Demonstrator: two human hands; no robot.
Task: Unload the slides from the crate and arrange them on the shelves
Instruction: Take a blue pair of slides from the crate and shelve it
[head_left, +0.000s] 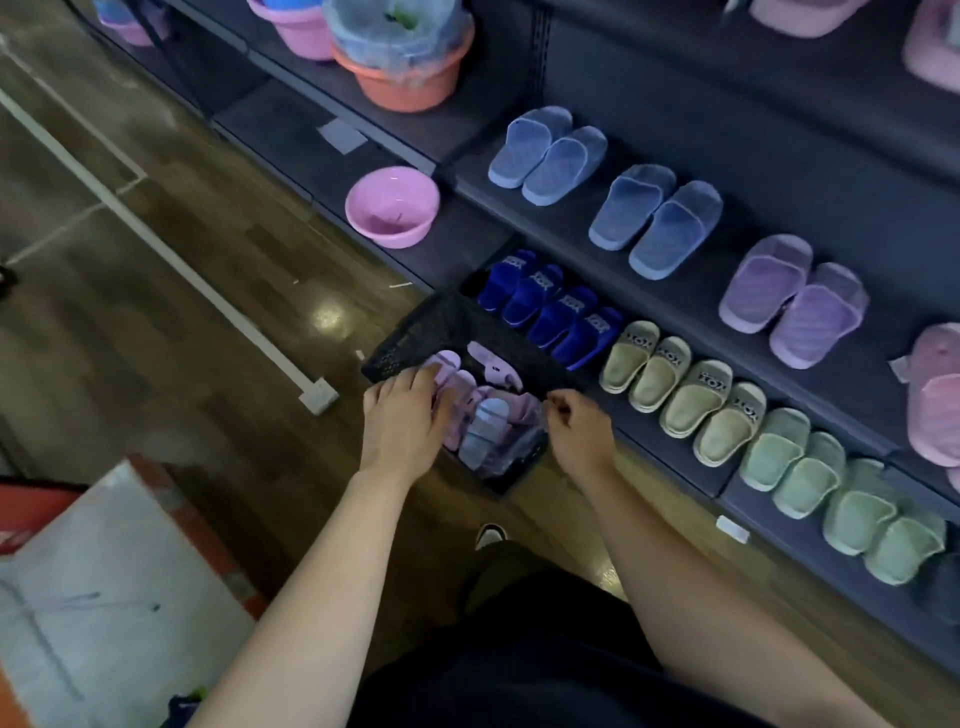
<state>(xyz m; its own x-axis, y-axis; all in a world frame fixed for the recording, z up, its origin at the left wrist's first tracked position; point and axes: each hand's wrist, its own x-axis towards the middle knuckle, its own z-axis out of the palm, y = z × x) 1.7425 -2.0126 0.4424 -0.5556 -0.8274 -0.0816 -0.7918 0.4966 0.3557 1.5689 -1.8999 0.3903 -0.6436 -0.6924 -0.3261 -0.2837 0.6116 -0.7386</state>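
Several slides fill the black mesh crate (467, 332) on the floor. Left hand (402, 421) is nearer, fingers curled over a pink slide (447, 364) at its 1 o'clock, grip unclear. Right hand (579, 431) loosely curled, pinching the crate rim. Blue slide (485, 428) between them, long axis 1–7 o'clock.
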